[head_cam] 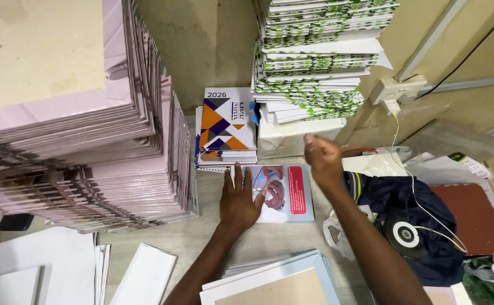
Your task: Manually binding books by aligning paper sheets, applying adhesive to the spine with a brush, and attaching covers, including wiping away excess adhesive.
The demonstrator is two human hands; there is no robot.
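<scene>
With one printed sheet laid flat just below the calendar stack, the left hand presses it, fingers spread, while the right hand hovers above it, fingers loosely curled, holding nothing.

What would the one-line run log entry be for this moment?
left hand: flat on printed sheet | right hand: raised above sheet, empty | behind: small booklet stack | surface: table

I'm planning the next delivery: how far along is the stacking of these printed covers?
Done: a short pile of orange-and-purple patterned covers and tall pink-edged stacks. In hand: left hand flat on a photo-printed sheet with a red panel; right hand raised, empty. Left: loose white sheets.
</scene>
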